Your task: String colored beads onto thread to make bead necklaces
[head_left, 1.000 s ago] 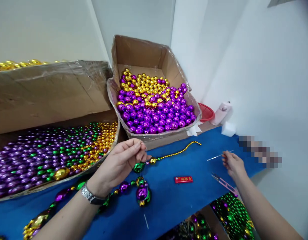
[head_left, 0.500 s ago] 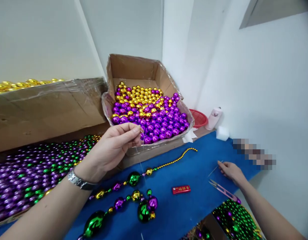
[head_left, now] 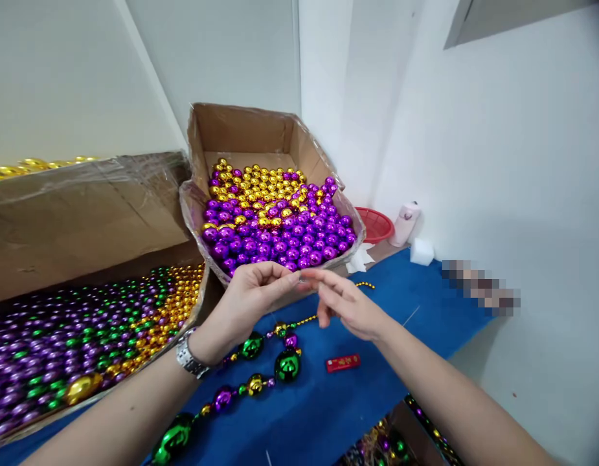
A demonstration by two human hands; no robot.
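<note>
My left hand [head_left: 253, 301] is raised over the blue table [head_left: 328, 414], thumb and fingers pinched on a thin clear thread that I can barely see. My right hand [head_left: 350, 304] meets it from the right, its fingertips pinched at the same spot. Below them lies a bead strand [head_left: 260, 362] of green, purple and gold balls, with a thin gold bead tail [head_left: 362, 285] running to the right. A steel watch sits on my left wrist.
A cardboard box of purple and gold balls [head_left: 274, 213] stands behind the hands. A low box of bead strands [head_left: 85, 330] is at left, a taller box [head_left: 85, 207] behind it. A red lighter [head_left: 342, 362], a needle [head_left: 410, 315], a red basket [head_left: 374, 224] and white foam [head_left: 421, 251] lie right.
My right hand left the needle at the table's right edge and came across to meet my left hand's fingertips. The left hand lowered slightly with the thread.
</note>
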